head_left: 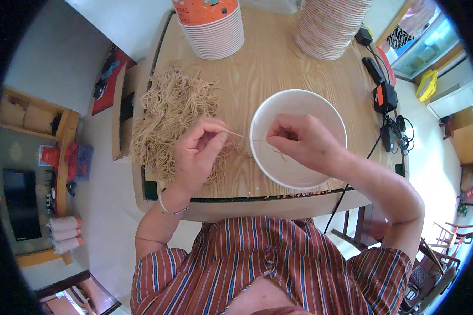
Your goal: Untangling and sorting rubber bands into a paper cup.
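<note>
While pinching a strand point(236, 134) in closed grip, left hand point(197, 147) to right hand point(302, 136), over the left rim of the bowl point(299, 183), tension lightly, without snagging the tan pile point(176, 113) at left on the desk point(265, 71).

We note our left hand point(199, 152) and right hand point(307, 142) pinching a thin tan strand point(235, 134) between them. Below the right: a round white bowl point(299, 181); beside the left: a tangled heap of tan strands point(168, 113); beyond the right: a stack of nested white containers point(328, 31).
</note>
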Tool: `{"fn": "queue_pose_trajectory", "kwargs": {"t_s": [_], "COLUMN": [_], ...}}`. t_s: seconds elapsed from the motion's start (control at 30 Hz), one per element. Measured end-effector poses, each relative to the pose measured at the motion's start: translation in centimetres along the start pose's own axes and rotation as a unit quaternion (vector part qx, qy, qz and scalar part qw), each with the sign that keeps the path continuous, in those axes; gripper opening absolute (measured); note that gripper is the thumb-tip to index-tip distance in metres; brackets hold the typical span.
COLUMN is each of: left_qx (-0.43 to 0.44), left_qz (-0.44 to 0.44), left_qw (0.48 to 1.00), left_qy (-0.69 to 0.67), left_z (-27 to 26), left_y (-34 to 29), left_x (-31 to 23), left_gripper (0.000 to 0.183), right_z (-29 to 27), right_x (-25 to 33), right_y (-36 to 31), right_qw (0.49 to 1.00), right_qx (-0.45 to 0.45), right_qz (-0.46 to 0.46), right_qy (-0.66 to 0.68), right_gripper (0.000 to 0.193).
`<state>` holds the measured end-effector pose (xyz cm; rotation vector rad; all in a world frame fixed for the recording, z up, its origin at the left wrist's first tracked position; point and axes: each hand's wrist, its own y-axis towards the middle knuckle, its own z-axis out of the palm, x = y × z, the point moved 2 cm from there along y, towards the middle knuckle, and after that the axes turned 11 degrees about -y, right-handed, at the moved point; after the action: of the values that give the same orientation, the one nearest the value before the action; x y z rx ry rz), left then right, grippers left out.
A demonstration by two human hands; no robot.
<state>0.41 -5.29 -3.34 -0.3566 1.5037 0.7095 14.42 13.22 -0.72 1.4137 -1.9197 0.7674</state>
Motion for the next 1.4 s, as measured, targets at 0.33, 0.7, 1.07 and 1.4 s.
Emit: {"fn": "queue_pose_trajectory", "kwargs": {"t_s": [0.33,0.7,1.07,1.4], "left_qx": [0.144,0.275,0.336,0.249], "left_qz": [0.176,0.261,0.249,0.233], "left_qw": [0.967,0.881,0.861,0.91], "left_qy": [0.112,0.283,0.29,0.235], "left_z": [1.8,2.4,3.2,3.0], "left_y": [3.1,6.6,8.1,5.6], "left_x": [-3.4,-4.7,-4.4,-3.7], "left_gripper": [0.01,0.012,0.013,0.016], "right_z": [0.1,0.5,1.2,-1.7], "right_x": [2.3,4.8,5.3,2.3], "right_y": [-1.0,-1.9,-1.5,2.0], "right_qw": [0.992,0.823,0.756,0.981], "right_qx": [-0.05,-0.105,-0.104,0.08], "right_qz": [-0.068,-0.294,-0.275,0.102], "right_qy": [-0.093,-0.475,-0.585,-0.144], "right_gripper": [0.011,0.04,0.02,0.022]}}
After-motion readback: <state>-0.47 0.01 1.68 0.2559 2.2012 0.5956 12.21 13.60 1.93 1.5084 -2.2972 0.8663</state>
